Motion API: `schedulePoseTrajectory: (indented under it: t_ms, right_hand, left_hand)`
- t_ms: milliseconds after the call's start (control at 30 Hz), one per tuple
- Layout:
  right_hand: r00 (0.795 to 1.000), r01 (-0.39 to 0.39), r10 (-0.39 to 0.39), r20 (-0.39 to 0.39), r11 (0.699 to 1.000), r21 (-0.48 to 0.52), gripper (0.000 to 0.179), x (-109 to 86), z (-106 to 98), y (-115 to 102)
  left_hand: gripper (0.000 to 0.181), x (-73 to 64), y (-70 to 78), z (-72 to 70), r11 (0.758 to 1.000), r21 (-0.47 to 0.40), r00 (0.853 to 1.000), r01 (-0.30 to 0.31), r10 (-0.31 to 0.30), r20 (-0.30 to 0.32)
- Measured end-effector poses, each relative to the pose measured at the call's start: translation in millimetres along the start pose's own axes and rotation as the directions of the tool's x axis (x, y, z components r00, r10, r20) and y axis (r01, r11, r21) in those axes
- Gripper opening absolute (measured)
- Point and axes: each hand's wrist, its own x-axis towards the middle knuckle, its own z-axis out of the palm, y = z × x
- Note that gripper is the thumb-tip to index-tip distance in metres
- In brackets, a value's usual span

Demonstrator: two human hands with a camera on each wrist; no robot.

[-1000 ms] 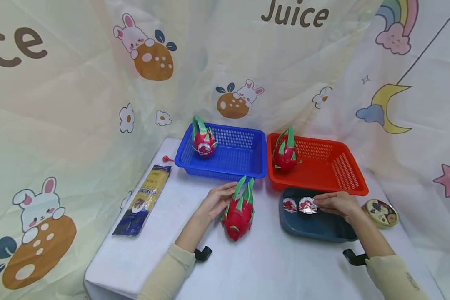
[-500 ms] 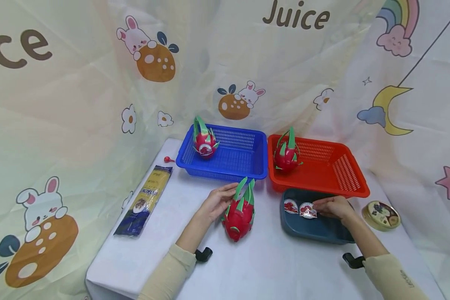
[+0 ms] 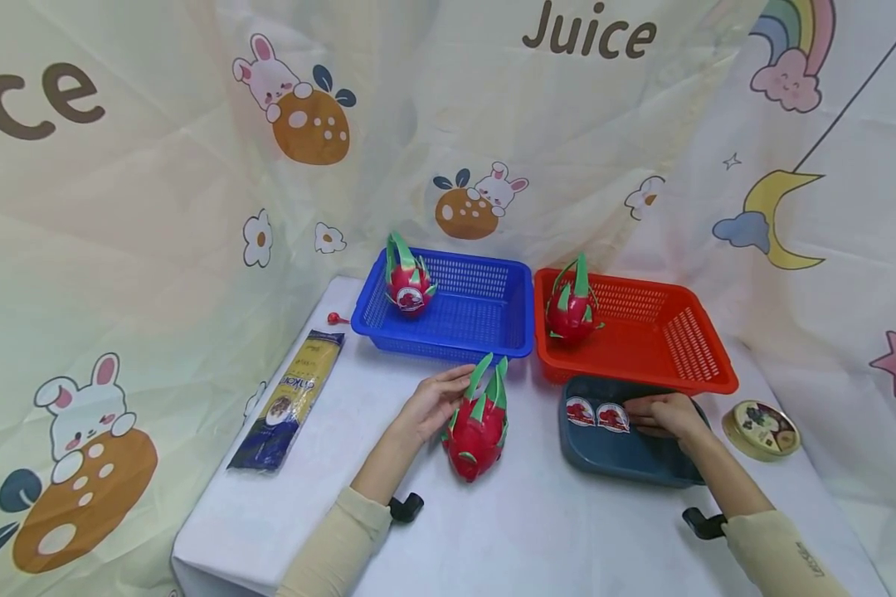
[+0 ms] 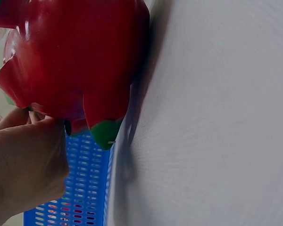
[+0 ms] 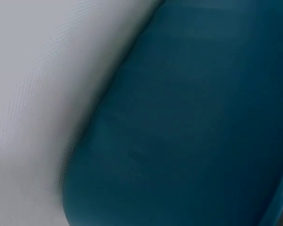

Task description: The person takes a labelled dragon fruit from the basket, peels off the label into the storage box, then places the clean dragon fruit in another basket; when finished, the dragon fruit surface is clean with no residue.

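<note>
In the head view, a red dragon fruit (image 3: 474, 437) with green leaf tips stands on the white cloth. My left hand (image 3: 436, 404) grips it near its leaves; some fingers are hidden behind the fruit in the left wrist view. My right hand (image 3: 666, 417) reaches into a dark teal tray (image 3: 620, 469), fingers bent, pinching the right edge of a round red-and-white sticker (image 3: 613, 418). A similar sticker (image 3: 580, 411) lies just left of it. The right wrist view shows only the tray's outer wall (image 5: 179, 122) and cloth.
Behind stand a blue basket (image 3: 448, 344) and a red basket (image 3: 635, 369). Each holds a dragon fruit; the blue basket's fruit (image 3: 409, 290) bears a sticker. A long blue-and-yellow packet (image 3: 291, 398) lies at left, near a small red item (image 3: 333, 318). A round tin (image 3: 762, 429) sits at right.
My right hand and the sticker at its fingertips have shifted slightly lower in the tray, and the sticker's glare has faded. My left hand stays on the dragon fruit.
</note>
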Motion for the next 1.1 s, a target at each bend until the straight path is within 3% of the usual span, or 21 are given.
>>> schedulePoseTrajectory:
  t_ms: [233,667,1100]
  right_hand:
    - [1.000,-0.023,0.023,0.013,1.000,-0.005,0.042,-4.3,-2.0,-4.2]
    - [0.997,0.064,-0.058,0.049,0.987,-0.149,0.047,-12.8,-1.5,-9.8]
    - [0.994,0.108,-0.102,0.040,0.975,-0.194,0.045,-10.5,3.0,-6.7]
  left_hand:
    - [0.044,-1.7,-0.1,-0.5,1.000,0.009,1.000,-0.014,0.014,0.006]
    - [0.040,1.2,-1.4,-1.0,1.000,0.008,1.000,0.005,-0.005,-0.016]
    - [0.043,0.8,0.2,0.0,1.000,0.001,1.000,-0.004,0.004,-0.001]
